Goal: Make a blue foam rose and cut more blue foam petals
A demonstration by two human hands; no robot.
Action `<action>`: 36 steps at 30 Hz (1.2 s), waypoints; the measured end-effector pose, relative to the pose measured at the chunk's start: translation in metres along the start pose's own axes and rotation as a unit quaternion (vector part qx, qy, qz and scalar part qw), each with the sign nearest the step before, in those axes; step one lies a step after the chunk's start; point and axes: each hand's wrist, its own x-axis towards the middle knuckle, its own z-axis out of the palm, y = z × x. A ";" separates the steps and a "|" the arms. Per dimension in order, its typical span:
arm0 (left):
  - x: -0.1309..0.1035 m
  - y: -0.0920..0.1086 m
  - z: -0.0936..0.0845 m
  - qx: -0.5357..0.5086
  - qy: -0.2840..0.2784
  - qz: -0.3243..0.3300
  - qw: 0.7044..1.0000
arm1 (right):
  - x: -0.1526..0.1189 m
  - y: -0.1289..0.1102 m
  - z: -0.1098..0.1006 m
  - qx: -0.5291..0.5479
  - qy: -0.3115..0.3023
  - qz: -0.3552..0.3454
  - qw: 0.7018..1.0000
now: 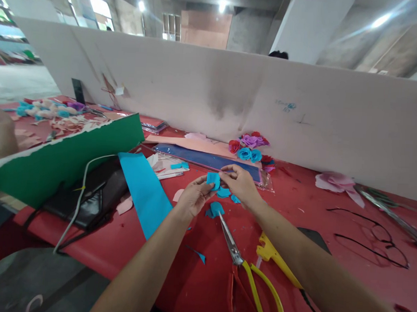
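Between my hands is a small blue paper piece (213,180). My left hand (195,196) pinches it from the left, thumb in front. The fingers of my right hand (240,182) are closed at its right edge. Just below lie more cut blue pieces (216,209) on the red table (194,285). Scissors (236,255) with yellow and red handles rest with their tips at those pieces. A long blue paper strip (145,192) lies left of my left hand.
A yellow glue gun (276,257) lies under my right forearm. Eyeglasses (382,239) and a large pink flower (340,184) are on the right. Paper flowers (249,146) stand near the white partition (198,90). A green divider (71,160), a black bag (87,201) and another person's arm (2,133) are left.
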 end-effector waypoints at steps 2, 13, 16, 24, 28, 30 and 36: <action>0.000 0.002 0.000 0.000 -0.005 0.003 1.000 | -0.001 -0.008 -0.002 0.057 -0.005 0.050 0.997; -0.001 0.000 -0.001 0.021 0.024 -0.007 0.999 | 0.008 0.009 -0.012 -0.106 -0.013 -0.028 0.994; 0.000 0.001 -0.003 0.032 0.047 0.005 0.998 | 0.015 0.023 -0.016 -0.130 0.000 0.004 0.992; 0.006 0.001 -0.008 0.071 0.099 0.030 0.992 | 0.020 0.030 -0.029 -0.281 0.013 0.047 0.959; 0.008 0.002 -0.010 0.066 0.108 0.034 0.991 | -0.035 -0.016 -0.056 -0.335 0.007 -0.036 0.942; 0.008 0.003 -0.011 0.071 0.107 0.032 0.991 | -0.088 -0.027 -0.062 -0.369 -0.079 -0.049 0.925; 0.004 0.003 -0.004 0.126 0.136 0.013 0.983 | -0.226 0.039 -0.029 -0.462 -0.108 -0.053 0.879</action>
